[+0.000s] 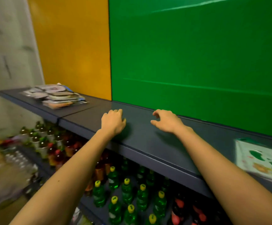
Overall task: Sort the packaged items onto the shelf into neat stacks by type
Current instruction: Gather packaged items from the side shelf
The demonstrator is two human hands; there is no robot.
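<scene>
Nothing gripped: left hand (113, 121) and right hand (167, 120) held loose over shelf (148, 143).
Pale packets (57, 96) are stacked flat, askew, far left.

view: head, sole camera | worn on head | faces forward and down onto shelf (148, 143) | range: near

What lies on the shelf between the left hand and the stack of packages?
In the head view, only bare shelf, crossed by a panel seam, separates the left hand from the stack of packages.
</scene>
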